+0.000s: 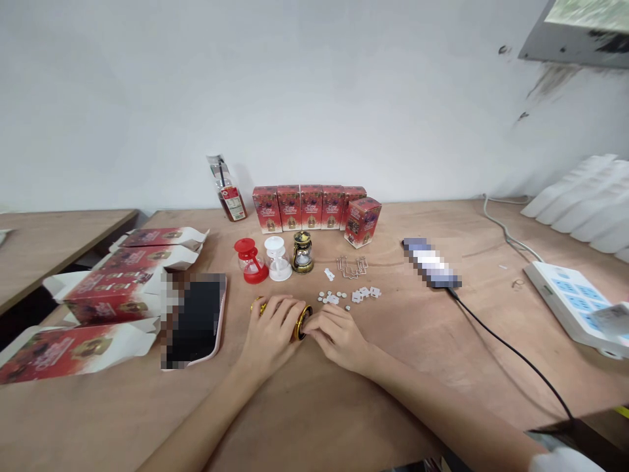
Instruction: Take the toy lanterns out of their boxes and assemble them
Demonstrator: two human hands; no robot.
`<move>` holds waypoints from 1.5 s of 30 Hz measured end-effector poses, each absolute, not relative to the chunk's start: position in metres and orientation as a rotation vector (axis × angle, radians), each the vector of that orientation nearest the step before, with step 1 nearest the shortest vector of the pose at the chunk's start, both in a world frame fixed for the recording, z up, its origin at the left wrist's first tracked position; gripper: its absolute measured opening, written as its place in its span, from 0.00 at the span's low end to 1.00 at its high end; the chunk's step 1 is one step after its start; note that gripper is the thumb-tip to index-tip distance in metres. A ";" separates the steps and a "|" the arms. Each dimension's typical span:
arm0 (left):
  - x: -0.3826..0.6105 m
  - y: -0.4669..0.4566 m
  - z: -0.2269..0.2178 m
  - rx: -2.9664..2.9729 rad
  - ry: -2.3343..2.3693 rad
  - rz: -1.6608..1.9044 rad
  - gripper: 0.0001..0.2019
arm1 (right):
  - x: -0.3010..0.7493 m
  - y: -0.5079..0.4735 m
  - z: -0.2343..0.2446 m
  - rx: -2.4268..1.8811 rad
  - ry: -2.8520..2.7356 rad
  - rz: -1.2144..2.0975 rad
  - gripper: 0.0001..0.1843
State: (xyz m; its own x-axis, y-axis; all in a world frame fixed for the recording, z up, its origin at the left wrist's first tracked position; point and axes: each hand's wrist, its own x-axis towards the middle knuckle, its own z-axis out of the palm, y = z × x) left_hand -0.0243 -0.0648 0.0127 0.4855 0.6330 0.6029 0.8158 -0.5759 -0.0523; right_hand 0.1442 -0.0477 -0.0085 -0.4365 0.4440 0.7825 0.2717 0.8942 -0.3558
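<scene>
My left hand [273,331] is wrapped round a small gold lantern [303,320] tipped on its side, its round base facing right. The fingers of my right hand [339,334] are pinched together at that base; whatever lies between the fingertips is hidden. Beyond my hands stand a red lantern [251,262], a white lantern [278,261] and a black-and-gold lantern [303,252]. Just past my right hand lie several small round cells [322,298] and white plastic pieces [362,295]. Behind those are thin bent wire handles [351,267].
A row of red printed boxes [311,208] stands by the wall, with one box [362,223] in front. Unfolded cartons [113,282] and a phone [201,321] lie left. Rightward are another phone [430,262] on a black cable [506,344] and a power strip [574,301]. A bottle [228,193] leans at the back.
</scene>
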 end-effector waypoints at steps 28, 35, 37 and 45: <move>-0.027 -0.063 0.012 -2.375 -1.197 -0.814 0.12 | 0.138 -0.061 -0.006 -0.683 -1.938 0.314 0.04; -0.028 -0.062 0.011 -2.356 -1.216 -0.801 0.12 | 0.139 -0.056 -0.004 -0.749 -1.920 0.361 0.08; -0.027 -0.062 0.011 -2.359 -1.217 -0.810 0.12 | 0.140 -0.055 -0.005 -0.750 -1.901 0.379 0.08; -0.026 -0.064 0.010 -2.388 -1.223 -0.795 0.13 | 0.139 -0.051 -0.012 -0.796 -1.848 0.392 0.06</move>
State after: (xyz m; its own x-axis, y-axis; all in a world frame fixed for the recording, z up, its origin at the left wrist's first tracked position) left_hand -0.0255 -0.0641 0.0102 0.4724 0.6285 0.6179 0.8198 -0.5708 -0.0462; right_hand 0.1390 -0.0511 -0.0119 -0.2409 0.6809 0.6916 0.3416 0.7264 -0.5963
